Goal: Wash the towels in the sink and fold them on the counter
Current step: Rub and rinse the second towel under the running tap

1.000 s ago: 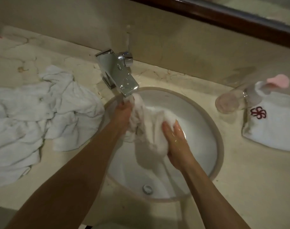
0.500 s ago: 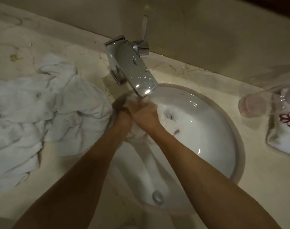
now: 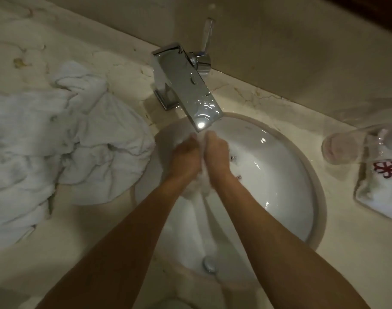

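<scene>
Got both hands down in the sink (image 3: 286, 197) right under the faucet (image 3: 186, 85). My left hand (image 3: 186, 157) and right hand (image 3: 216, 156) are pressed up against each other with the wet towel (image 3: 201, 190) squeezed between them, so both grips are closed around the cloth. Only a thin strip of white shows between my palms, plus a bunched bit hanging below my wrists into the basin. It's blurry there, so I can't tell exactly how my fingers sit.

The spout ends just above my fingertips. The drain (image 3: 209, 264) is down near the front of the bowl, between my forearms.

On the surface (image 3: 279, 275) to my left there's a big crumpled pile of white towels (image 3: 68, 148), its edge coming right up beside the sink rim. Off to the right sits a clear glass (image 3: 337, 146), lying tipped, resting against a folded white cloth with a red flower logo (image 3: 384, 188).
</scene>
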### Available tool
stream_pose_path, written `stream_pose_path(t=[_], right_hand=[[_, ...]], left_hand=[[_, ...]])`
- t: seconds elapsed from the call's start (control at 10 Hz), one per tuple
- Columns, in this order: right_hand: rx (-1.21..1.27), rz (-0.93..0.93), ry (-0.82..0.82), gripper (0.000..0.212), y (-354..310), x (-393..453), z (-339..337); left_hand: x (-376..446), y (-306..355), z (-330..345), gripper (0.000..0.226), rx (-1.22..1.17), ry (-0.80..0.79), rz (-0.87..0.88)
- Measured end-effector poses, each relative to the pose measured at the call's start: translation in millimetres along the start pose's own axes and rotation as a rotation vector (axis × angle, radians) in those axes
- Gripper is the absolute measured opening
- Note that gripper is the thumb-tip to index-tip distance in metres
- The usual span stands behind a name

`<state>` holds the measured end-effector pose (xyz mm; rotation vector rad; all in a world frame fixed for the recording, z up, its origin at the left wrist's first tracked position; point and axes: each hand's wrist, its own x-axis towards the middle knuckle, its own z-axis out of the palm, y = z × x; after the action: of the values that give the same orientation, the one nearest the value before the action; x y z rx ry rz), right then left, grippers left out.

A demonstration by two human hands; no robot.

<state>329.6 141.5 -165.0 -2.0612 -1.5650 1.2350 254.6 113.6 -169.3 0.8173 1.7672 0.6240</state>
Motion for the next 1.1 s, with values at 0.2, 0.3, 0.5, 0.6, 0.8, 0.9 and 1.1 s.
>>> stream_pose_path(t=[0.2,0.3,0.5,0.6,0.8,0.9,1.1], right_hand=[[0.025,0.144,0.089,0.029,8.3,11.4,9.2],[-0.063,0.052,-0.041,0.028,4.9,19.3,6.5],[-0.056,0.087,-0.003,0.026,42.6,-3.0,6.7],[0.672,0.382,-0.094,0.029,69.7,-34.2,-7.2],[1.080,0.675,-0.477,0.063,111.3,-80.0,-31.1],[0.743,0.526,-0.336,0.047,86.1,-69.6,-30.4],[0.553,0.211,-0.256,0.030,16.0,-68.2,-21.9]], left_hand=[[-23.7,8.0,-7.9,0.041,-0.142,-0.041,-0.058],[-21.7,11.5,-9.8,0.044,-0.173,0.029,-0.109],[-29.7,-18.4,1.7,0.029,-0.101,-0.175,-0.140],[-62.9,-48.5,-6.5,0.031,-0.089,-0.262,-0.165],[-61.8,-63.5,-13.9,0.055,-0.833,-0.319,-0.520],[-44.3,-50.0,-11.0,0.052,-0.739,-0.318,-0.549],[-3.0,-10.4,-8.6,0.043,-0.303,-0.017,-0.257]])
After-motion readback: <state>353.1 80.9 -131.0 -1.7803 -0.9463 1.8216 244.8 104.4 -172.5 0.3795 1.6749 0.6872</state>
